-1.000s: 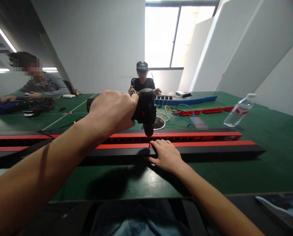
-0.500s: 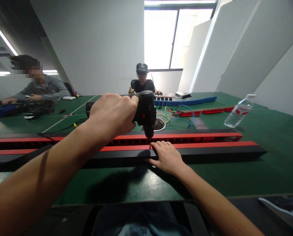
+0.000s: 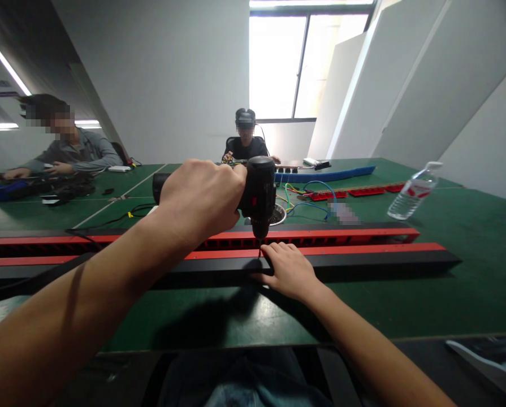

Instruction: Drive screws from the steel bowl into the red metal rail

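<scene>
My left hand (image 3: 202, 195) is wrapped round the handle of a black cordless screwdriver drill (image 3: 262, 195), which points down. Its bit meets the red top of the nearer long red-and-black bar (image 3: 380, 261); the screw, if any, is too small to tell. Just right of the bit, my right hand (image 3: 289, 271) grips that bar, fingers over its top and thumb along the near side. A second red-and-black bar (image 3: 371, 233) lies parallel behind it. Partly hidden by the drill, a metal bowl (image 3: 279, 215) of small dark parts stands beyond the bars.
A water bottle (image 3: 414, 192) stands at the right on the green table (image 3: 460, 226). Coloured wires (image 3: 310, 195), red strips (image 3: 367, 192) and a blue strip (image 3: 337, 174) lie farther back. One person sits opposite, another at the left beside dark cables (image 3: 72, 186).
The drill body and my left hand have shifted slightly right, while the bit stays at about the same spot. My right hand keeps its place on the bar.
</scene>
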A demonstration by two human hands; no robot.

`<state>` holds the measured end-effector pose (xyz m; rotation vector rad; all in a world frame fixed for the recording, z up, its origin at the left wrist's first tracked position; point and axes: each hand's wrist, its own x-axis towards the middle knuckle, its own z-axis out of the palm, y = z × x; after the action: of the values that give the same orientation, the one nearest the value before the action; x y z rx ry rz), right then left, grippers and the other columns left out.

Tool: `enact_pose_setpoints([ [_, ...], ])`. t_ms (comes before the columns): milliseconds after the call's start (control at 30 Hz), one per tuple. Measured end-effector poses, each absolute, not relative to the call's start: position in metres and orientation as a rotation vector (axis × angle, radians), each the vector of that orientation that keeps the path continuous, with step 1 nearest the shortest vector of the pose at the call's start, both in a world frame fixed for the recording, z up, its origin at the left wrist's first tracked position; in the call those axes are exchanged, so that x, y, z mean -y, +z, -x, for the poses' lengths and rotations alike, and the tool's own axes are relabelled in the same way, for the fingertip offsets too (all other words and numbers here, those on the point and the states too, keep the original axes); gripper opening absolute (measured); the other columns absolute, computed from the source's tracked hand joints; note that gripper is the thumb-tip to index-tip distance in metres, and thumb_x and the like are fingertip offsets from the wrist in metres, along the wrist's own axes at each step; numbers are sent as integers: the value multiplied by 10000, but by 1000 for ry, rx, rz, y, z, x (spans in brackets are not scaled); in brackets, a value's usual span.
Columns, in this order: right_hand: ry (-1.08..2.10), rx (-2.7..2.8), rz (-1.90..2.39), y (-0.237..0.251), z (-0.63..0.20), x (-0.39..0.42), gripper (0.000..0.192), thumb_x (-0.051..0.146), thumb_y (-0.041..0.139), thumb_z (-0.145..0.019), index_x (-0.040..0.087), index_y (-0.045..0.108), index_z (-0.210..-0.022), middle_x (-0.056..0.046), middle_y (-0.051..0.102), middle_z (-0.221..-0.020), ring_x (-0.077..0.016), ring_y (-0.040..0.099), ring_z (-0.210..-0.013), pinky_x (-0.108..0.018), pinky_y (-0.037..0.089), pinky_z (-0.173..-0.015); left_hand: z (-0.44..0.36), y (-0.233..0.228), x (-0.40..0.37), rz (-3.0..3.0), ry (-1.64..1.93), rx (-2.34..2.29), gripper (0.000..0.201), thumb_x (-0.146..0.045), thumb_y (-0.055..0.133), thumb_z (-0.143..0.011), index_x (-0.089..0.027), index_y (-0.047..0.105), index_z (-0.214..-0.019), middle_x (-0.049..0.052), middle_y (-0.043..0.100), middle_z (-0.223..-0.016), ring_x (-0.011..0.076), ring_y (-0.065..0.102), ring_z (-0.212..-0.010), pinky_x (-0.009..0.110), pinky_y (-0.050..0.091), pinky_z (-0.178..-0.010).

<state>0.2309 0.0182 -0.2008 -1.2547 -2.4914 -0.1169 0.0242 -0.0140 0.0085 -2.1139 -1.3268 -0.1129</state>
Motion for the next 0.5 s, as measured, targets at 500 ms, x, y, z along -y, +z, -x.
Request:
enact_pose_setpoints([
  [500, -127, 2552, 1205, -199, -234, -24, 633, 673, 625, -887, 187, 604, -1293, -147, 688, -1176, -333, 624, -1082, -465, 444, -941, -19, 7, 10, 2256, -254, 1553, 514, -464, 634, -812, -204, 686, -1253, 163, 746, -1018, 374, 677, -930, 449, 448, -817],
])
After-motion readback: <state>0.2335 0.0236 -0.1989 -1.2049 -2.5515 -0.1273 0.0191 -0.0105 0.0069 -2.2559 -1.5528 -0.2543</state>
